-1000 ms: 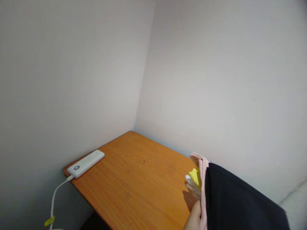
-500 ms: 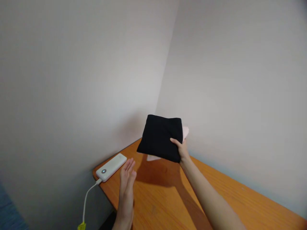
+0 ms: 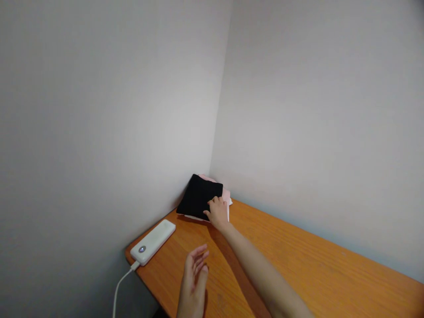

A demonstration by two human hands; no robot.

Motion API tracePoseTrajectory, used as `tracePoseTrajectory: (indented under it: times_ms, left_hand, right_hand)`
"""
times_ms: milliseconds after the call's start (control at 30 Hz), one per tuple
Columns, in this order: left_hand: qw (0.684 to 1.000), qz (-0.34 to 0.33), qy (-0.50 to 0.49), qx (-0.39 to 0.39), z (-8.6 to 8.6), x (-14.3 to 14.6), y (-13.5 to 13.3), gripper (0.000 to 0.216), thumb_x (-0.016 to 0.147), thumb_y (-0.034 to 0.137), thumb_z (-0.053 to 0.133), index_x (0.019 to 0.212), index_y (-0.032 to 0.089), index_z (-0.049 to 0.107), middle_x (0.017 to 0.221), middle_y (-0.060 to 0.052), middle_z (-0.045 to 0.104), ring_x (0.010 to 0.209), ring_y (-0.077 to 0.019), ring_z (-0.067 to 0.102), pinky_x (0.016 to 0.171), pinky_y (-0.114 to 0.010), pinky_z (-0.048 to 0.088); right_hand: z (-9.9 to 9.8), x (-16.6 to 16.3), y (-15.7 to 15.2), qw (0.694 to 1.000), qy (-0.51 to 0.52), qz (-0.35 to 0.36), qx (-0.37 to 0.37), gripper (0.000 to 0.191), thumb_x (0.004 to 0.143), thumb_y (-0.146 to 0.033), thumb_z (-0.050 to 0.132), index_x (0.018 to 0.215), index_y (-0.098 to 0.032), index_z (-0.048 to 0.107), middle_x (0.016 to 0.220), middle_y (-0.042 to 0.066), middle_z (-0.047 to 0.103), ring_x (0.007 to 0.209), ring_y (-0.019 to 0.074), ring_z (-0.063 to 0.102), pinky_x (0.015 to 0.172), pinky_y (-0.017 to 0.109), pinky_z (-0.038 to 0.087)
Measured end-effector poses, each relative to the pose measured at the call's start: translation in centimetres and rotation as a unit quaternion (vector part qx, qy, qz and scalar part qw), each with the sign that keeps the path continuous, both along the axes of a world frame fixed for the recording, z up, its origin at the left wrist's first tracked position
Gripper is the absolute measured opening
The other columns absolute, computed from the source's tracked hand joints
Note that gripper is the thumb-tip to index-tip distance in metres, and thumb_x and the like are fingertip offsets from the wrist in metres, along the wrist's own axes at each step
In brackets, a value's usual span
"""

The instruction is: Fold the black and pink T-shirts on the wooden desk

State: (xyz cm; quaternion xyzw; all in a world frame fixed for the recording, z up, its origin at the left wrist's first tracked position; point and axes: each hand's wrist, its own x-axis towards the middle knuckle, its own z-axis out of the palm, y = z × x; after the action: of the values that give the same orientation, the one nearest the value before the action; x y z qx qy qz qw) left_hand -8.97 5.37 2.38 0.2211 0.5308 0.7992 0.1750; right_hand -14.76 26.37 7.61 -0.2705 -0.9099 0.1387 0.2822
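**Folded cloths in the far corner of the tabletop**

A stack of folded cloths [image 3: 200,198] lies in the far corner of the tabletop [image 3: 298,265], where the two walls meet. The top piece is black and roughly square; under it a pink layer [image 3: 226,194] shows along the right and back edges, and a thin white edge peeks out at the front. The stack rests flat on the wood, close against both walls.

The right hand [image 3: 217,211] reaches out at arm's length and lies on the stack's near right corner, fingers curled down over the black cloth and thumb toward the front edge. Whether it pinches the fabric or only presses on it cannot be told from this view.

The left hand [image 3: 194,282] hovers above the near left part of the tabletop, well apart from the stack, fingers loosely spread and holding nothing.

A white power bank [image 3: 153,241] lies along the left edge of the tabletop, between the stack and the near corner, with a small lit button at its near end. A white cable [image 3: 121,287] runs from that end down over the edge.
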Motion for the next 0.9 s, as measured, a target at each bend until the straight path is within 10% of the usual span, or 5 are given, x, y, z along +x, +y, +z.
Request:
tracePoseTrajectory:
  times_ms: [133,267,467,700,900]
  left_hand:
    - [0.999,-0.041,-0.004,-0.01,-1.4,1.2,0.1,0.049,0.083,0.06,0.059,0.113,0.021,0.062,0.125,-0.014,0.063,0.113,-0.0277,0.062,0.102,-0.041,0.047]
    - [0.997,-0.061,0.004,-0.038,-3.3,1.0,0.3,0.048,0.083,0.06,0.058,0.113,0.023,0.061,0.124,-0.013,0.062,0.111,-0.0265,0.063,0.099,-0.039,0.049]
    - [0.963,-0.045,0.203,-0.172,-1.6,-2.2,1.1,0.038,0.09,0.037,0.048,0.123,0.021,0.056,0.131,-0.014,0.059,0.125,-0.0261,0.055,0.109,-0.044,0.041]
    - [0.718,0.101,0.456,-0.515,2.9,-4.5,10.4,0.055,0.092,0.03,0.046,0.143,0.009,0.047,0.154,-0.026,0.035,0.144,-0.0435,0.028,0.111,-0.063,0.027]
    - [0.657,-0.026,0.547,-0.518,2.1,-5.7,18.0,0.059,0.086,0.05,0.057,0.141,0.028,0.053,0.163,-0.01,0.023,0.15,-0.0396,0.012,0.116,-0.065,0.006]
  right_hand:
    - [0.5,-1.5,0.4,0.996,0.057,-0.012,-0.071,0.012,0.076,-0.015,0.07,0.065,-0.019,0.065,0.083,0.008,0.069,0.093,0.0264,0.059,0.086,0.037,0.04]
    - [5.4,-0.8,2.0,0.98,0.167,-0.008,-0.106,0.014,0.086,-0.025,0.054,0.077,-0.02,0.063,0.087,0.005,0.069,0.087,0.0206,0.06,0.079,0.03,0.044]
    - [11.1,14.4,4.5,0.941,0.317,0.018,-0.115,0.032,0.085,-0.053,0.055,0.084,-0.022,0.06,0.082,0.001,0.063,0.075,0.0182,0.055,0.072,0.029,0.044]
    - [4.8,38.2,6.1,0.953,0.126,-0.222,-0.165,0.046,0.066,-0.066,0.065,0.081,-0.022,0.069,0.089,0.01,0.072,0.088,0.0303,0.064,0.082,0.04,0.047]
    - [-1.2,41.4,-3.8,0.982,-0.066,-0.14,-0.11,0.034,0.089,-0.054,0.054,0.095,-0.024,0.069,0.094,0.007,0.07,0.09,0.0259,0.064,0.084,0.038,0.05]
